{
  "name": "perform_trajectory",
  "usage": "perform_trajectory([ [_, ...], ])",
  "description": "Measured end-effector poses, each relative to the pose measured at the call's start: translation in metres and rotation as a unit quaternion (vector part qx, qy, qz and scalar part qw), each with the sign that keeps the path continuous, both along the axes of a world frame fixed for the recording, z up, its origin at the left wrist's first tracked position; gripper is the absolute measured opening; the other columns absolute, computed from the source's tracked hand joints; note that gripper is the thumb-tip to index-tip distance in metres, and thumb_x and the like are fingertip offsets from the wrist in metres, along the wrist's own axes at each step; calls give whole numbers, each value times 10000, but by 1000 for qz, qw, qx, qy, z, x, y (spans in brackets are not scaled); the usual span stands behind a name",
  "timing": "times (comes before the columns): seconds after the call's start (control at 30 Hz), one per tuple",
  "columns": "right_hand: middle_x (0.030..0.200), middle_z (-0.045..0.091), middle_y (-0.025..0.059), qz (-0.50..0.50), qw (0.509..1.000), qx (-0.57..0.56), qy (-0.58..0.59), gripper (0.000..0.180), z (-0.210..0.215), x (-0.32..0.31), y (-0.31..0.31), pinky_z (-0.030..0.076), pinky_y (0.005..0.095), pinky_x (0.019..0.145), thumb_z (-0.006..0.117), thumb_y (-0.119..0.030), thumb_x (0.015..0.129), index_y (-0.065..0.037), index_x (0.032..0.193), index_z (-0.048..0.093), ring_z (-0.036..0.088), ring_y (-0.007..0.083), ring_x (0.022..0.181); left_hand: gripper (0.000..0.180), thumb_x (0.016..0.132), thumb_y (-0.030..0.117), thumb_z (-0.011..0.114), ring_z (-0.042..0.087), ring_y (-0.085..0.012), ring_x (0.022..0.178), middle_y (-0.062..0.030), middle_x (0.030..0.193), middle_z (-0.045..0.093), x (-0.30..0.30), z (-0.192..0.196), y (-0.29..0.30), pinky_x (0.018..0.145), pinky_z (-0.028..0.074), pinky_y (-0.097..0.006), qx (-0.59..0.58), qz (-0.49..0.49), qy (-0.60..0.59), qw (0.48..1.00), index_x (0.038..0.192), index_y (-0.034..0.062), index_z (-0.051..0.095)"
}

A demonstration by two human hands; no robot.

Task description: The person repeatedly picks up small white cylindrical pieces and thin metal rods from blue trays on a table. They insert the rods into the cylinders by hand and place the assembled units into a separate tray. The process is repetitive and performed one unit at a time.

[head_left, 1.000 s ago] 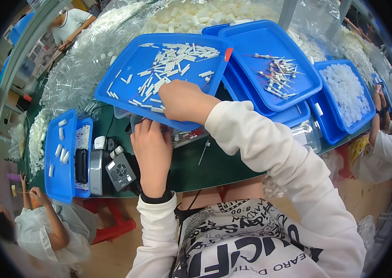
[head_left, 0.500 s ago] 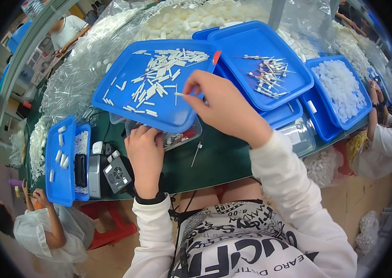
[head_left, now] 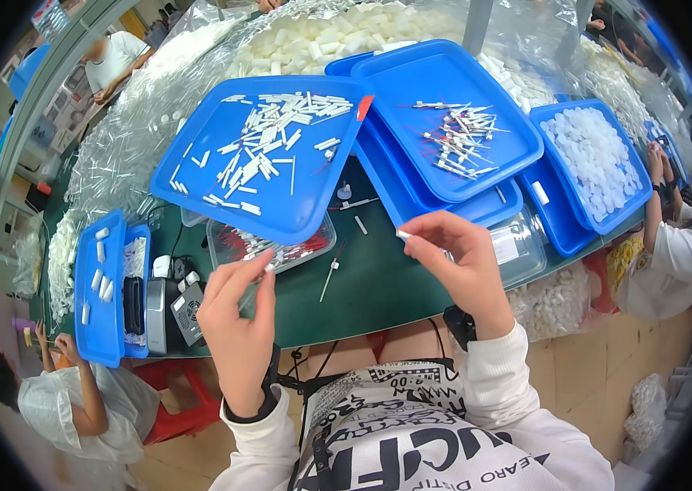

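My right hand [head_left: 468, 266] pinches a short white tube [head_left: 403, 235] between thumb and fingertips, above the green table. My left hand [head_left: 239, 315] is closed at the fingertips on a small white-ended piece [head_left: 270, 268], mostly hidden by the fingers. In front of the left hand, a clear plastic box [head_left: 331, 233] holds thin red pieces with white ends. A blue tray [head_left: 190, 131] with many white tubes [head_left: 268, 123] overhangs this box. Between my hands, a thin stick-like piece with a white collar [head_left: 330, 274] lies on the table.
Stacked blue trays [head_left: 395, 82] at right centre hold assembled thin pieces; another blue tray [head_left: 591, 164] holds translucent white bits. Left are a small blue tray [head_left: 92, 327] and a grey device [head_left: 186, 315]. Heaped white cylinders [head_left: 313, 41] lie behind. People sit on both sides.
My right hand has come from the tray of tubes down toward me, carrying a white tube. My left hand has drawn back from the clear box, fingertips pinched.
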State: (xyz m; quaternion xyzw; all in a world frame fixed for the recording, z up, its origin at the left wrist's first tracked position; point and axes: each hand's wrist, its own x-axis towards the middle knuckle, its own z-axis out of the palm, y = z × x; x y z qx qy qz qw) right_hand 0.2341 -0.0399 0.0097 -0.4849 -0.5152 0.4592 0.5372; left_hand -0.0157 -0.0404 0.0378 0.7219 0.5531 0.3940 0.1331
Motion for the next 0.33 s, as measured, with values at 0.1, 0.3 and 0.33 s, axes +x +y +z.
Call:
perform_trajectory([
  [0.1, 849, 685, 40, 25, 999, 22, 21, 146, 7, -6, -13, 479, 246, 724, 662, -91, 860, 4, 970, 675, 615, 96, 763, 221, 910, -12, 569, 606, -163, 884, -90, 982, 643, 9, 7, -2, 767, 480, -289, -120, -122, -300, 938, 1108, -33, 665],
  [0.3, 889, 683, 38, 86, 994, 63, 2, 155, 11, -17, -27, 474, 234, 693, 670, -86, 866, -4, 997, 662, 610, 103, 746, 188, 973, 82, 501, 568, -188, 967, -120, 1044, 603, 40, -12, 7, 900, 414, -314, -260, -297, -552, 735, 1134, -11, 525],
  [0.33, 898, 686, 39, 82, 994, 70, -2, 158, 9, -17, -27, 475, 233, 696, 665, -87, 870, -5, 1005, 659, 619, 107, 761, 214, 971, 92, 510, 570, -198, 976, -123, 1047, 604, 44, -13, 7, 901, 416, -324, -274, -296, -573, 713, 1158, -12, 524],
])
